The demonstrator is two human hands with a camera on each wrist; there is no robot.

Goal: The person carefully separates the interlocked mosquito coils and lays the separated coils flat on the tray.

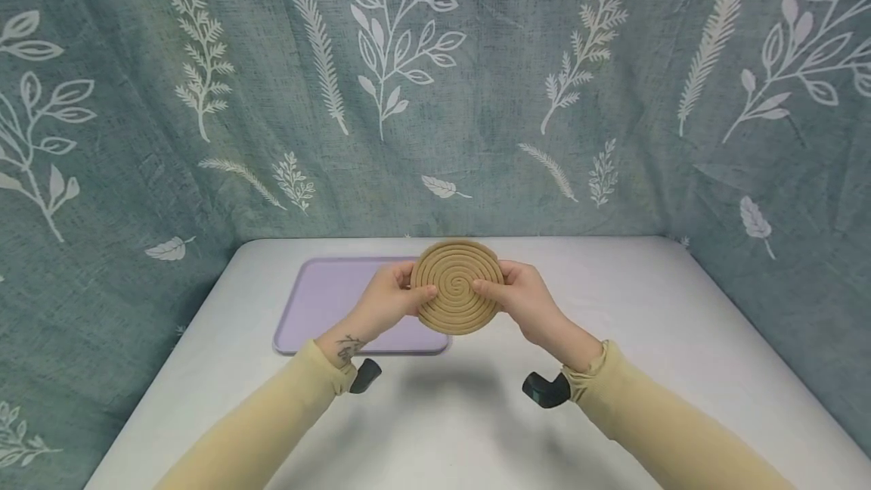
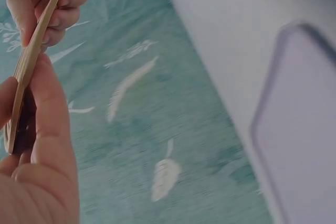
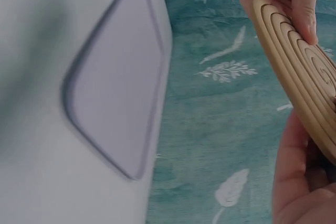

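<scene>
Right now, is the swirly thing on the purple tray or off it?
Off: both hands hold the swirly disc up; the wrist views show it apart from the tray.

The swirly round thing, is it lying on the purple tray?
No, the left hand and right hand hold the swirly round thing clear of the tray.

I see the person's left arm and right arm reach forward, converging toward the fingers. Left hand and right hand each pinch, thumbs pointing inward; a tattoo marks the left wrist, behind its fingers.
</scene>
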